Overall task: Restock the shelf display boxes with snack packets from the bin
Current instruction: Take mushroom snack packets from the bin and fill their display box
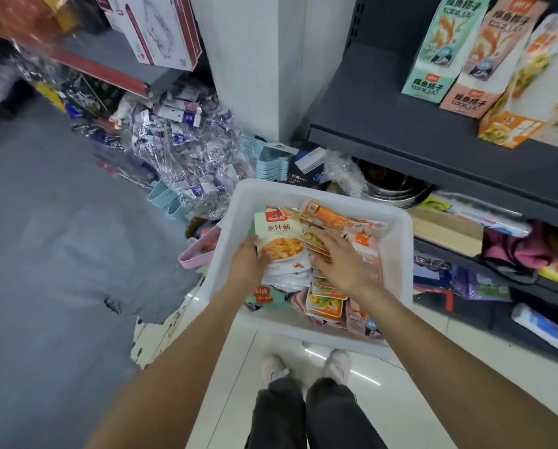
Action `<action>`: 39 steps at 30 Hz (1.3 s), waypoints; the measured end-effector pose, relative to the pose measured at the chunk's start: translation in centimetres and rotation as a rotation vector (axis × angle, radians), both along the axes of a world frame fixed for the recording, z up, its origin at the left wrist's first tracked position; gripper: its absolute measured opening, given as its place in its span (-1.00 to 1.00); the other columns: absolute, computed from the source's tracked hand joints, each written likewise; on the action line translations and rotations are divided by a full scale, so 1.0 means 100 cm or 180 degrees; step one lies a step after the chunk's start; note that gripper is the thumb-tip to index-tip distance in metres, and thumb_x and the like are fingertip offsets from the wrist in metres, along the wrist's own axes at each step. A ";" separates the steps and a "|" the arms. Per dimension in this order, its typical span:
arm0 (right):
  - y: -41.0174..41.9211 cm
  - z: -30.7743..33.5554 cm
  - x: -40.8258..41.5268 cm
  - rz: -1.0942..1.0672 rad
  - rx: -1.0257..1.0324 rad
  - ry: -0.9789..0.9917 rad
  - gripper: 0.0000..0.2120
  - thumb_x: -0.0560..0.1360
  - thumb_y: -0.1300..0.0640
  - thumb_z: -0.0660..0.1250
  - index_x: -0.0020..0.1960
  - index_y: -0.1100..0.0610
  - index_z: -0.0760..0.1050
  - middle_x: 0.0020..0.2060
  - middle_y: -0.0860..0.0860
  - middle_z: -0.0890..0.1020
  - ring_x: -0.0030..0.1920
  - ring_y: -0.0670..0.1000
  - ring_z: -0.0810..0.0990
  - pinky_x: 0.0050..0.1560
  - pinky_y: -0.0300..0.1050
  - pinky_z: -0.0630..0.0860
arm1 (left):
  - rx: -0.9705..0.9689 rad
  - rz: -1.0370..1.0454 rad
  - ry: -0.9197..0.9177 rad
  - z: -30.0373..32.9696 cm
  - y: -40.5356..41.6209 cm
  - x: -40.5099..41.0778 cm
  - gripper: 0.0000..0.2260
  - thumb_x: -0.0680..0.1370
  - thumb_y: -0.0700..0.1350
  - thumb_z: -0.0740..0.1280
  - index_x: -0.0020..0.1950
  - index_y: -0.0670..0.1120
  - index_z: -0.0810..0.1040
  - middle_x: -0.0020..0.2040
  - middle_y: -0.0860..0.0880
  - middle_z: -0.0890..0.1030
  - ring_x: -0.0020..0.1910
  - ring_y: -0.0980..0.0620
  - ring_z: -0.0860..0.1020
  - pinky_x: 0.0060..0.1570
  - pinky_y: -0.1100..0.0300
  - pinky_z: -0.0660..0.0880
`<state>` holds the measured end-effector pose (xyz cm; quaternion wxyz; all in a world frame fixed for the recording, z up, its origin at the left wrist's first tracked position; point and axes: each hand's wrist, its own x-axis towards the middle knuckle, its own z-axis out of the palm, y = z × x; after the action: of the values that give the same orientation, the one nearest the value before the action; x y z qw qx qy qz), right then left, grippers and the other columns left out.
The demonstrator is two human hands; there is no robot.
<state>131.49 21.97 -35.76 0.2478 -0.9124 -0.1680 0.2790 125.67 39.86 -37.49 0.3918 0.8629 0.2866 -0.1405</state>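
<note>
A: Where are we, and where are the snacks?

B: We stand over a white bin (pixel 397 247) at centre frame, on a pale tiled floor. It is heaped with snack packets (pixel 324 298). The display boxes (pixel 459 56) we must fill sit on the dark shelf (pixel 433 147) at upper right, well apart from the bin.

A: What are our hands doing?

B: Both arms reach down and forward from the bottom of the frame into the bin. Our left hand (pixel 250 265) grips the lower left corner of a pale packet (pixel 279 236), thumb side curled onto it, holding it tilted up above the pile. Our right hand (pixel 342 262) lies flat, fingers (pixel 324 237) straight and spread, pressing on a stack of orange-edged packets just right of it.

A: What could go wrong from here?

B: We judge the left grip thin: one corner only, so the slick packet could slip out on the lift towards the shelf. The stack under the right hand looks loose and fanned; scooping it with flat fingers could spill packets back or over the rim. The flavours lie mixed, too, so a packet might land in the wrong box.
</note>
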 end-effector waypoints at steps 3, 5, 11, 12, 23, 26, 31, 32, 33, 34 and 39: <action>0.003 -0.004 0.001 -0.0080 -0.0027 0.0017 -0.46 0.60 0.02 0.19 0.53 0.04 0.12 0.52 -0.02 0.12 0.50 0.03 0.09 0.45 -0.08 0.08 | -0.0455 0.0518 -0.0094 0.000 0.002 0.008 -0.57 0.53 -0.17 0.35 0.35 -0.22 0.34 0.21 -0.19 0.55 0.15 -0.15 0.53 0.06 0.05 0.46; 0.004 -0.005 0.001 -0.0113 -0.0016 0.0018 -0.46 0.60 0.03 0.19 0.52 0.05 0.13 0.51 -0.02 0.13 0.49 0.04 0.10 0.45 -0.09 0.07 | -0.0789 0.0839 -0.0075 0.001 0.004 0.012 -0.59 0.50 -0.19 0.39 0.30 -0.23 0.39 0.17 -0.20 0.58 0.09 -0.15 0.56 0.01 0.02 0.52; 0.006 -0.005 -0.002 -0.0084 -0.0056 0.0041 -0.47 0.59 0.00 0.19 0.52 0.05 0.14 0.51 -0.03 0.12 0.49 0.03 0.10 0.45 -0.07 0.08 | -0.0425 0.0948 -0.0177 0.011 0.011 0.006 -0.72 0.52 -0.21 0.37 0.18 -0.20 0.39 0.15 -0.17 0.57 0.08 -0.10 0.54 -0.10 0.17 0.41; 0.007 -0.004 -0.002 -0.0085 -0.0064 0.0040 -0.47 0.59 0.00 0.19 0.52 0.06 0.15 0.51 -0.03 0.13 0.49 0.03 0.11 0.45 -0.07 0.09 | -0.0364 0.0910 -0.0260 0.015 0.011 0.004 -0.73 0.53 -0.23 0.34 0.17 -0.21 0.36 0.16 -0.18 0.57 0.09 -0.12 0.54 -0.14 0.18 0.39; 0.030 0.030 -0.001 -0.1056 0.1405 0.0256 -0.67 0.57 0.15 0.27 0.33 0.09 0.44 0.13 -0.04 0.59 0.10 -0.08 0.54 0.12 -0.23 0.44 | -0.1770 0.0668 -0.1144 0.047 0.021 -0.019 -0.75 0.48 -0.33 0.36 0.00 -0.07 0.37 -0.10 -0.04 0.65 -0.19 0.09 0.64 -0.14 0.21 0.56; 0.022 0.032 0.001 -0.1482 0.1598 0.0028 -0.86 0.54 0.27 0.29 -0.03 0.05 0.52 -0.08 0.02 0.64 -0.09 0.01 0.58 -0.08 -0.17 0.53 | -0.1716 0.0372 -0.0975 0.042 0.014 -0.011 -0.78 0.52 -0.29 0.34 0.10 -0.10 0.39 -0.06 -0.08 0.67 -0.13 0.00 0.64 -0.08 0.09 0.55; 0.001 0.030 0.005 -0.2045 0.1757 0.0151 -0.85 0.54 0.31 0.27 -0.09 0.08 0.47 -0.10 0.10 0.62 -0.11 0.08 0.62 -0.23 0.00 0.62 | -0.1349 0.0536 -0.0723 0.024 0.009 0.009 -0.73 0.55 -0.42 0.15 0.16 -0.20 0.49 -0.11 -0.10 0.57 -0.12 -0.06 0.51 -0.20 0.33 0.45; -0.003 0.029 0.006 -0.2095 0.1725 0.0118 -0.87 0.54 0.31 0.28 -0.08 0.09 0.48 -0.08 0.12 0.63 -0.12 0.09 0.63 -0.25 0.00 0.62 | -0.0975 0.0471 -0.0590 0.017 0.011 0.012 -0.72 0.55 -0.38 0.19 0.22 -0.19 0.48 0.00 -0.11 0.57 -0.03 -0.06 0.51 -0.13 0.37 0.42; -0.007 0.027 0.006 -0.2139 0.1676 0.0065 -0.87 0.53 0.30 0.28 -0.09 0.09 0.49 -0.09 0.13 0.63 -0.12 0.11 0.63 -0.25 0.00 0.62 | -0.0648 0.0318 -0.0437 0.010 0.013 0.014 -0.69 0.54 -0.30 0.26 0.28 -0.16 0.46 0.11 -0.12 0.56 0.05 -0.06 0.52 -0.03 0.34 0.41; -0.011 0.025 0.007 -0.2161 0.1622 0.0004 -0.84 0.53 0.29 0.30 -0.11 0.05 0.51 -0.12 0.11 0.64 -0.13 0.12 0.64 -0.21 0.03 0.62 | -0.0402 0.0127 -0.0256 0.005 0.014 0.015 -0.62 0.52 -0.22 0.34 0.33 -0.12 0.43 0.18 -0.12 0.54 0.10 -0.07 0.53 0.03 0.26 0.40; -0.020 0.020 0.008 -0.2176 0.1328 -0.0086 -0.73 0.52 0.21 0.33 -0.19 -0.16 0.47 -0.10 0.03 0.68 -0.16 0.07 0.66 -0.06 0.15 0.60 | -0.0807 0.0318 0.0180 -0.009 0.014 0.018 -0.39 0.40 -0.18 0.49 0.39 -0.16 0.33 0.21 -0.15 0.57 0.12 -0.10 0.56 0.07 0.11 0.49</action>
<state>132.31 19.93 -33.75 0.5041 -0.8494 0.0891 0.1283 127.45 41.23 -38.39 0.4959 0.7868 0.3201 -0.1802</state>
